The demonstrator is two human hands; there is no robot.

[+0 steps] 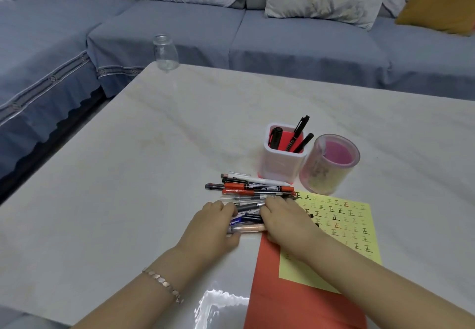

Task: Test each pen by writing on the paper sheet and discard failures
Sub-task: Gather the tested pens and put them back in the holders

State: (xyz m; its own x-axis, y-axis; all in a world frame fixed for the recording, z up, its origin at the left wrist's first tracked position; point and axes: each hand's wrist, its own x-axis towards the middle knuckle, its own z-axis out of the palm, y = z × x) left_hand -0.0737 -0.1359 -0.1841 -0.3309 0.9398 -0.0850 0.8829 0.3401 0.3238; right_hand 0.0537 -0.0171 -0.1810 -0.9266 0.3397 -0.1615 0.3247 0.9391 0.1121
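Pens of mixed red, black, white and clear plastic (254, 195) lie in a loose pile on the pale marble-look table (128, 174), just left of the yellow paper sheet (341, 225) (covered in small written marks), which rests on a red-orange sheet (295, 303). Both hands sit palm-down on the near part of the pile, the left hand (213, 222) and right hand (285, 219) with fingers curled over several pens; whether either actually grips one I cannot tell. Just beyond the pile stand a white square holder with red lining (280, 164), three black pens upright inside, and to its right a clear round cup with a pink bottom (331, 164).
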